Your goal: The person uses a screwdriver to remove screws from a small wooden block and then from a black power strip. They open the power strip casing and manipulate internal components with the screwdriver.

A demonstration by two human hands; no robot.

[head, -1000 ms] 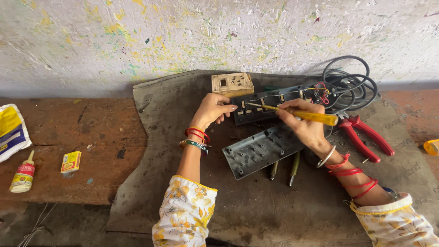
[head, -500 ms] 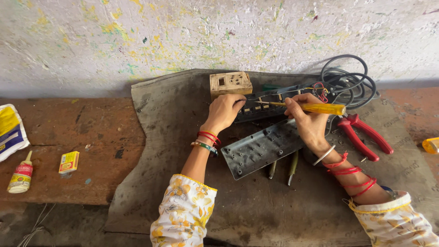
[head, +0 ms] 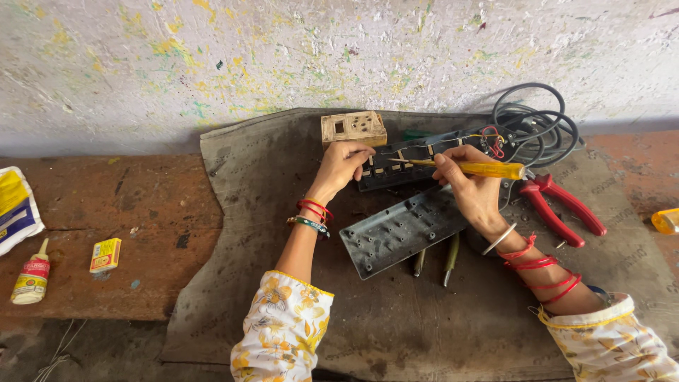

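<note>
Right hand (head: 475,189) grip closed around yellow screwdriver (head: 472,168), shaft pointing left onto the black strip base (head: 424,161) lying just beyond it, long axis left-right. Left hand (head: 342,164) pinches the base's left end.

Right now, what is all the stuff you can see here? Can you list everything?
Screwdriver: 1, yellow handle, in the right hand, tip on the strip.
Strip: 1, black, opened, at the mat's far side.
Cover: 1, grey, on the mat below the strip.
Socket box: 1, tan, by the wall.
Cable: 1, grey coil, far right of the mat.
Pliers: 1, red handles, right of the cover.
Tools: 2, partly under the cover.
Mat: 1, dark grey, on the floor.
Glue bottle: 1, white, far left.
Small box: 1, yellow, left.
Packet: 1, yellow, blue and white, left edge.
Left hand: on the strip's end.
Right hand: grip shut on the screwdriver.
</note>
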